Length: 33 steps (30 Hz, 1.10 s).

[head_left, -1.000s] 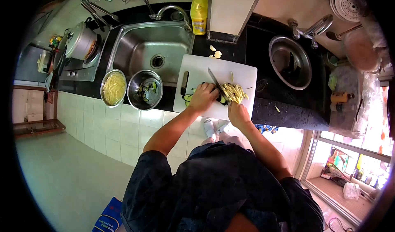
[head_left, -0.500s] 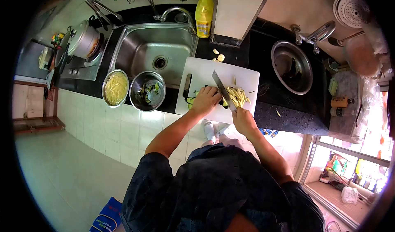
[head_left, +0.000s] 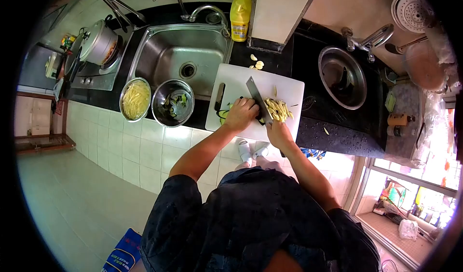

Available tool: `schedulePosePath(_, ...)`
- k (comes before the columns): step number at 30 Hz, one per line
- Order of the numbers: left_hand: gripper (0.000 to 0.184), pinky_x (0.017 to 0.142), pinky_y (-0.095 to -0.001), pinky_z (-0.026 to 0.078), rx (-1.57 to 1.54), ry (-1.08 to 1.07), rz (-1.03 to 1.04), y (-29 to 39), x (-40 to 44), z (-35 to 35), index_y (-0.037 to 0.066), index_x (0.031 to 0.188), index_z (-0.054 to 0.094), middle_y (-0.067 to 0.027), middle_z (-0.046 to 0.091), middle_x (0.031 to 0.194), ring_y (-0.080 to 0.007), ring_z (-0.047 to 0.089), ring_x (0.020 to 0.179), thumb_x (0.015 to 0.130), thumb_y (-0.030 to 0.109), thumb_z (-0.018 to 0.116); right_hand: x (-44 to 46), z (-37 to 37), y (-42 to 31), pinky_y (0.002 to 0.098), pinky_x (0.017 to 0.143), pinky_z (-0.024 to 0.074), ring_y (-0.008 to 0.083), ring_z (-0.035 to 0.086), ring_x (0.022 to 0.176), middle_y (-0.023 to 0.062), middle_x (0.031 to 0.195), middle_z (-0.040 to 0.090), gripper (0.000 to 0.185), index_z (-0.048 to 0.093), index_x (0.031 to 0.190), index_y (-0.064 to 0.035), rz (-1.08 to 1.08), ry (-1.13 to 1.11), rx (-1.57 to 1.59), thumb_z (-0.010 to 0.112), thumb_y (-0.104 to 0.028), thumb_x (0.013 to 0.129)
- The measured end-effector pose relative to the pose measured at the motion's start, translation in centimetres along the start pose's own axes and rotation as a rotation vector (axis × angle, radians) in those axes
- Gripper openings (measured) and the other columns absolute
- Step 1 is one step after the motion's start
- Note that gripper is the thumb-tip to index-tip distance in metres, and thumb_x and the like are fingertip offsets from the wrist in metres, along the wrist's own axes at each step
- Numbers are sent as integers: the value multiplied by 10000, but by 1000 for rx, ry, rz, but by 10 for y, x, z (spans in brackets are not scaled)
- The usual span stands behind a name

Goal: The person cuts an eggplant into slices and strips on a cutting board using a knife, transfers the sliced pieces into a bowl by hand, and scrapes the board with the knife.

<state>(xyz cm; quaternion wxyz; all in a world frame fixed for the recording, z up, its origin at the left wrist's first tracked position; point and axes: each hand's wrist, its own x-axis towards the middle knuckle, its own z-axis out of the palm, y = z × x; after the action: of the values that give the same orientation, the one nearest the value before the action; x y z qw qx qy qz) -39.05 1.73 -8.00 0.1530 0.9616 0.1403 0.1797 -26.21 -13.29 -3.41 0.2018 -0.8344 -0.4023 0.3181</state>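
Observation:
My right hand (head_left: 279,134) is wrapped round the handle of a wide-bladed knife (head_left: 259,99), whose blade slants over the white cutting board (head_left: 284,83). Just left of the blade, my left hand (head_left: 242,113) presses with curled fingers on dark-skinned green vegetable slices (head_left: 223,113), which it partly hides. A pile of pale cut strips (head_left: 278,111) lies right of the blade, and a single strip (head_left: 275,91) sits above the pile. Behind the board are a few peeled garlic cloves (head_left: 259,65).
Left of the board stand a metal bowl (head_left: 188,117) with dark-green scraps and a bowl of pale shreds (head_left: 135,99), by the steel sink (head_left: 164,45). A yellow bottle (head_left: 240,16) stands behind. A round basin (head_left: 359,96) is at the right, a pot (head_left: 99,42) at far left.
The knife has shifted slightly, and its blade now stands closer to upright in view than half a second ago. Both hands remain at the board; the whole view has moved a little.

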Motion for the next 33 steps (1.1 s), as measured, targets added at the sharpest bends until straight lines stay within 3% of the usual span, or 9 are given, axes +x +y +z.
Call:
schedulePosePath(4,179,885,-451,435,15,-33,-7,-1,3,-3,117,1027,626,-78,598,1081,-307,567,1038,879,204,677,12,-17,-11,574,826,538,514,681,888,347,904,683,313,660,950,76,-67,-27,-85,547,-213,984)
schedulePosePath(10,214,900,-472,440,-33,133,-50,-3,0,-6,87,1072,602,-106,596,1142,-329,569,1040,912,210,674,-20,-35,-13,588,845,530,519,678,900,331,916,691,325,623,988,56,-14,-22,-98,523,-253,1008)
schedulePosePath(19,198,877,-436,468,-79,-113,-132,-19,-6,22,90,1033,647,-93,603,1119,-300,578,1060,892,222,696,-3,-4,-8,588,829,537,528,680,894,348,904,687,317,671,914,51,35,-54,-43,515,-213,994)
schedulePosePath(23,187,871,-437,470,-102,-29,-80,-22,-8,23,95,1033,649,-93,598,1076,-300,576,1042,902,224,684,-19,-29,-23,576,833,542,518,685,901,348,925,688,302,673,946,61,23,-36,-95,537,-207,983)
schedulePosePath(27,182,874,-449,465,-66,-3,-24,-23,-9,26,95,989,627,-96,576,1046,-309,572,1028,901,242,689,-7,6,-7,565,833,547,508,692,897,333,924,696,302,676,960,66,43,8,-37,550,-209,978)
schedulePosePath(30,202,890,-468,462,-46,-104,-145,-16,-4,17,87,1025,610,-106,580,1043,-323,569,1037,900,226,688,12,0,-15,573,808,539,520,678,889,368,906,671,331,654,951,103,14,-54,-56,545,-207,990)
schedulePosePath(33,223,904,-469,463,7,-22,-45,-31,-10,35,69,1054,587,-120,586,1051,-334,572,1036,896,191,687,11,-13,-19,568,795,548,509,688,865,345,882,684,320,660,928,80,-49,14,-85,550,-215,987)
